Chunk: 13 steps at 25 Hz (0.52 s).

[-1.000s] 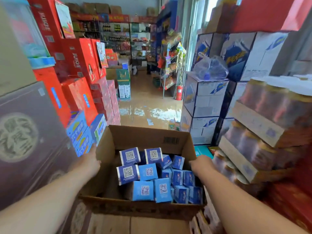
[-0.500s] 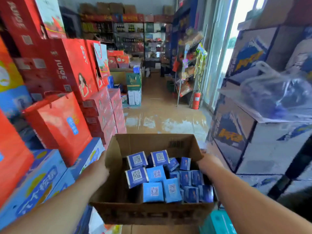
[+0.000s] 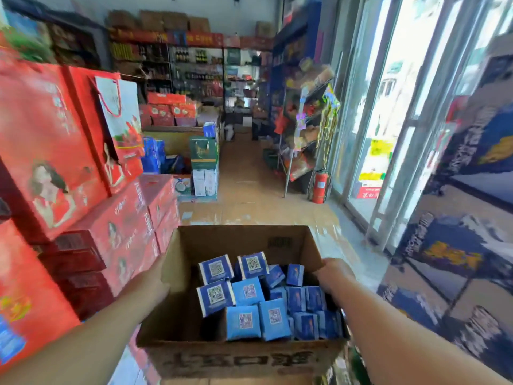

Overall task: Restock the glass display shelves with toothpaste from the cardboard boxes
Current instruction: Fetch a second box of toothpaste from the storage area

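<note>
Toothpaste cartons (image 3: 249, 298), small blue card packs with printed square labels, stand on end in an open brown cardboard box (image 3: 238, 359) at 6 o'clock, filling its right half. At 9 o'clock I see stacked red gift boxes (image 3: 119, 234). My left hand (image 3: 150, 282) presses on the outside of the box's left wall; I cannot tell whether its fingers curl. My right hand (image 3: 331, 276) grips the right wall at its rim, fingers closed over the cardboard. A red fire extinguisher (image 3: 319, 186) stands on the floor at 1 o'clock, beside a glass door (image 3: 388, 120). Blurred blue-and-white cartons (image 3: 458, 245) are stacked at 3 o'clock.
</note>
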{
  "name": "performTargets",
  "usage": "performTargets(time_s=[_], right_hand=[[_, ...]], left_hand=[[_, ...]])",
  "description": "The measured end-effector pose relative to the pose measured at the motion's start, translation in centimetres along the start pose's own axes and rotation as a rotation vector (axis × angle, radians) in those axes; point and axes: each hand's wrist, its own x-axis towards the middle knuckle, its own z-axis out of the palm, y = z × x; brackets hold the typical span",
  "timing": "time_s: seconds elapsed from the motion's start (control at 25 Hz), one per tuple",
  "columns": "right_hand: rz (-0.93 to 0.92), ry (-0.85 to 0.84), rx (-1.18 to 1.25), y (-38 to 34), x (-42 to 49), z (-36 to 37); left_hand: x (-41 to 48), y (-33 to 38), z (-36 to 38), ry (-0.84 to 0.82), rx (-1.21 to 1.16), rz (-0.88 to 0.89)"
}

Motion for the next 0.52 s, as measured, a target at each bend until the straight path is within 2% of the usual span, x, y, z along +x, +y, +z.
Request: performTargets(time_s=[0.2,0.4,0.52], right_hand=[[0.058,0.005,0.073,-5.9,13.3,1.0],[0.024,0.021,0.059,-13.8,31.6,2.0],[0.005,-0.005,0.034,-18.9,41.6,2.0]], left_hand=[[17.0,3.7,-0.2,0.015,0.061,0.040],[37.0,7.4,3.5,0.003,0.020,-0.048],[45.8,10.5,2.8,0.041,-0.004,-0.092]])
